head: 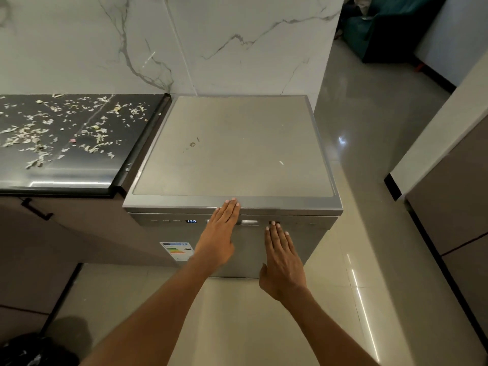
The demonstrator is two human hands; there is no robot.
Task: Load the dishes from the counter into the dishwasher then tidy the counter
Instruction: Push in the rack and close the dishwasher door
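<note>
From my seat I look down on a pale glossy tiled floor (264,313) and a white marble-veined wall (184,43) behind everything. The silver dishwasher (232,146) stands against that wall with its door closed and its flat top bare apart from a small stain near the middle. Just to its left, touching its side, is the dark tabletop (79,165), strewn with pale scraps (39,128) of peel or leaf across most of its surface; I see no dishes on the part of it in view. At the far right a brown cabinet front (454,207) runs along the floor, and a dark bag (31,350) sits in the bottom left corner. My left hand (220,233) lies flat over the upper front of the dishwasher, its fingers (232,207) straight and together, tips reaching the front lip of the top; it holds nothing. My right hand (284,257) is flat as well, lower on the door, fingers straight and slightly spread, tips just under the control strip; it too holds nothing. On that strip a small display (191,221) shows lit digits, and an energy label (176,250) is stuck on the door's left side.
</note>
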